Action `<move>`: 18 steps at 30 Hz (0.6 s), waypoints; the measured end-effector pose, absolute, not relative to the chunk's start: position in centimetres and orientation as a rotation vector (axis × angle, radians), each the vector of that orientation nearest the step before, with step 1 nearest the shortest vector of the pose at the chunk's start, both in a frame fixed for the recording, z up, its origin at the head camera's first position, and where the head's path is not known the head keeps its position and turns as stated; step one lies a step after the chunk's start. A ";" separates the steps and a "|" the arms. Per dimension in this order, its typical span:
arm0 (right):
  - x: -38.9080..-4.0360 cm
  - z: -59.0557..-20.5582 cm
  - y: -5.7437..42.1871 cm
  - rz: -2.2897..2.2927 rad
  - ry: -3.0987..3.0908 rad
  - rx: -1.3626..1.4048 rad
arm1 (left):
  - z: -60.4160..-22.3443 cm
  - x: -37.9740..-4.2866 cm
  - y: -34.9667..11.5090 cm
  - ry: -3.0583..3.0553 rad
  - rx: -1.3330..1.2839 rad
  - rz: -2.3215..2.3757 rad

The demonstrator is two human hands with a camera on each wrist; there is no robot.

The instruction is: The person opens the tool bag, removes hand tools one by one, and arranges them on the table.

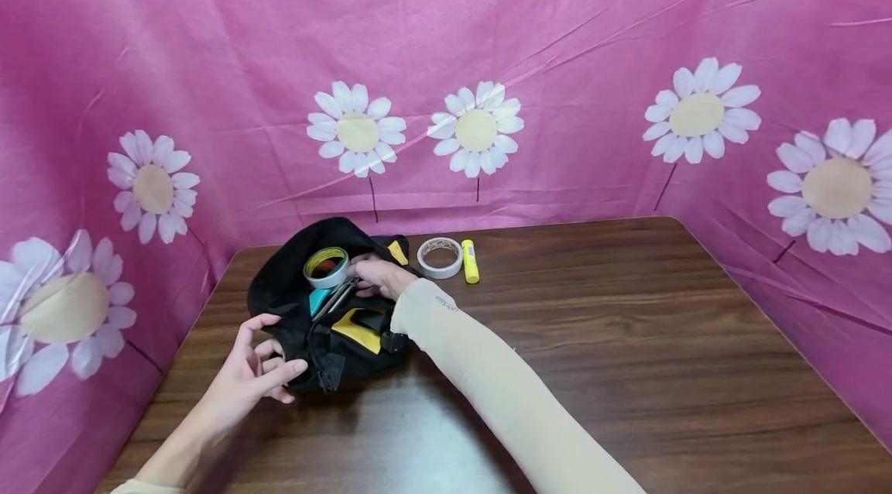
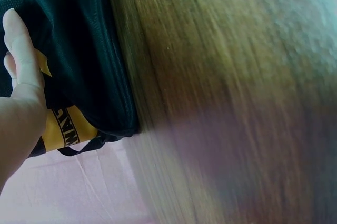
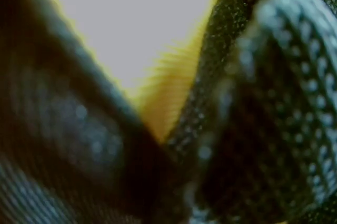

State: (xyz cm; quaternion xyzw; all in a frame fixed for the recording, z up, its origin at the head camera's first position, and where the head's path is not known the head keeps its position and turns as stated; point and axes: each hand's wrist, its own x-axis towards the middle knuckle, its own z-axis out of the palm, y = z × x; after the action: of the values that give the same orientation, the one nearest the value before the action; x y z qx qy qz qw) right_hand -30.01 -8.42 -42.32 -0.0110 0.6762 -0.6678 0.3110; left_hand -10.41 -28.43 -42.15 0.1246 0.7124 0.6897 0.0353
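Note:
A black tool bag (image 1: 282,277) with yellow panels lies with its mouth open at the left of the table. My left hand (image 1: 254,366) grips its near left edge, thumb and fingers spread around the fabric. In the left wrist view, that hand (image 2: 23,77) lies along the bag's side (image 2: 79,40). My right hand (image 1: 379,277) reaches into the bag's mouth, its fingertips hidden, beside a tape roll (image 1: 337,275). A teal item (image 1: 318,300) and some thin metallic tools (image 1: 336,300) show below the roll. Blurred black webbing (image 3: 268,129) fills the right wrist view.
A white tape roll (image 1: 440,272) and a yellow stick-shaped tube (image 1: 470,262) stand right of the bag near the back edge. The brown wooden table (image 1: 627,339) extends to the right. A pink flowered cloth (image 1: 571,53) hangs behind and on both sides.

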 end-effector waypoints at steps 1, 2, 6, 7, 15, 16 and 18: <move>-30.0 -42.3 -8.4 -1.765 1.775 -0.028 | -42.2 -10.4 -28.4 2.189 0.383 2.119; -30.0 -42.3 -8.5 -1.772 1.762 -0.022 | -42.2 -10.4 -28.4 2.189 0.384 2.120; -30.0 -42.3 -8.5 -1.791 1.707 -0.014 | -42.2 -10.5 -28.4 2.188 0.392 2.124; -30.0 -42.3 -8.5 -1.789 1.688 -0.017 | -42.2 -10.5 -28.4 2.185 0.395 2.125; -30.4 -42.9 -9.0 -1.770 1.614 0.048 | -42.2 -10.5 -28.4 2.185 0.380 2.121; -31.2 -44.1 -9.2 -1.773 1.600 0.032 | -42.2 -10.5 -28.5 2.184 0.381 2.120; -31.2 -44.1 -9.2 -1.760 1.624 0.018 | -42.2 -10.5 -28.5 2.184 0.382 2.121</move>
State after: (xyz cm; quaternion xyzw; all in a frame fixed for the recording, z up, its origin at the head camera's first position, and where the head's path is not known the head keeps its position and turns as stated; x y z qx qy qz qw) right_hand -31.24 -9.24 -44.12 0.0069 0.6315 -0.6842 0.3649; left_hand -10.46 -28.47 -42.24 0.1245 0.7113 0.6908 0.0368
